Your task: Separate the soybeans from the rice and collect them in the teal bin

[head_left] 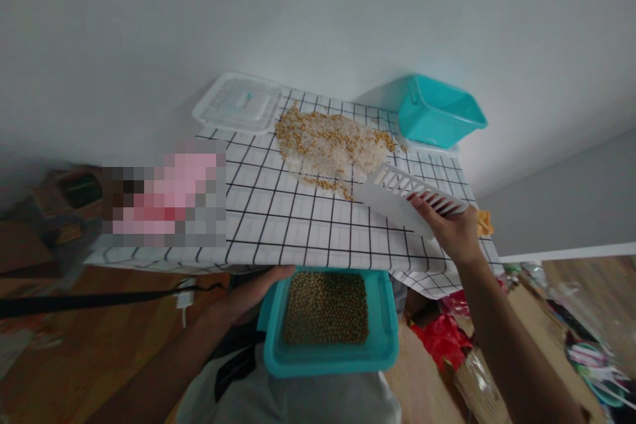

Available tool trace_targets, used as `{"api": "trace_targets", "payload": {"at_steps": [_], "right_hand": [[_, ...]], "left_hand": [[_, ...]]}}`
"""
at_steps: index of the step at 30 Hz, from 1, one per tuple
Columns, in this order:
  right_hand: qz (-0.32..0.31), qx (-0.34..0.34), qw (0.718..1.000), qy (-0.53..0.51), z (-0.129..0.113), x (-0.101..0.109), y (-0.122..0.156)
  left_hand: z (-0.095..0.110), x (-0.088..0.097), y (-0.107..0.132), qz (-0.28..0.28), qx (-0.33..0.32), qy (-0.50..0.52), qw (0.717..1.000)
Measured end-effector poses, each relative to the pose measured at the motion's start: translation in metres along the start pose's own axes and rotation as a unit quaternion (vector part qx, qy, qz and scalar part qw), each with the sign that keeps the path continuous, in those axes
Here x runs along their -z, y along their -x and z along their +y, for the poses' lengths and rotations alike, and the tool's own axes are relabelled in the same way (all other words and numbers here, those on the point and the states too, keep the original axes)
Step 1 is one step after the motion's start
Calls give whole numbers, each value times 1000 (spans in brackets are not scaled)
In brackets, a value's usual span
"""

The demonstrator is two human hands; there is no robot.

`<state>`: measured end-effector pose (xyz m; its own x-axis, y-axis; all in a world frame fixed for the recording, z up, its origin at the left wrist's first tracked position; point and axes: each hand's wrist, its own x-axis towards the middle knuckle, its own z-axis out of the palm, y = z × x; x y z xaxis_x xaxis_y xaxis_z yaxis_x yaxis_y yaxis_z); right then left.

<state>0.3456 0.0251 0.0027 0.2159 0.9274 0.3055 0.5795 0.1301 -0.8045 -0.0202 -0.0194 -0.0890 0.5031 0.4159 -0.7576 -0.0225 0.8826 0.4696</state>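
My right hand (454, 228) is closed round a white slotted plastic piece (397, 202), its fingertips showing through the slots. The piece is tilted over the right side of the table, its left end close to a spread pile of mixed yellow beans and pale grains (332, 142). At the table's front edge, my left hand (263, 286) grips the left rim of a teal bin (330, 366), with the thumb on top and the other fingers hidden. That bin rests at my lap and holds a layer of round yellowish beans (325, 308).
Another teal bin (442, 116) stands at the back right, by the wall. A clear plastic lid (241, 103) lies at the back left of the checked tablecloth (278, 225). A blurred-out pink item (173, 192) is at left. Red bags (442, 338) and cardboard litter the floor at right.
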Motion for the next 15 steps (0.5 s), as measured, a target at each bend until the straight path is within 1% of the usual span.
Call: {"api": "trace_targets", "payload": {"at_steps": [3, 11, 13, 15], "right_hand": [[-9, 8, 1000, -6, 2, 1, 4], [1, 21, 1000, 7, -2, 4, 20], [-7, 28, 999, 15, -4, 5, 25], [-14, 33, 999, 22, -7, 7, 30]], "left_hand": [[0, -1, 1, -6, -10, 2, 1000], [0, 0, -3, -24, -8, -4, 1000], [-1, 1, -5, -20, 2, -6, 1000], [-2, 3, -6, 1, -3, -8, 1000]]}}
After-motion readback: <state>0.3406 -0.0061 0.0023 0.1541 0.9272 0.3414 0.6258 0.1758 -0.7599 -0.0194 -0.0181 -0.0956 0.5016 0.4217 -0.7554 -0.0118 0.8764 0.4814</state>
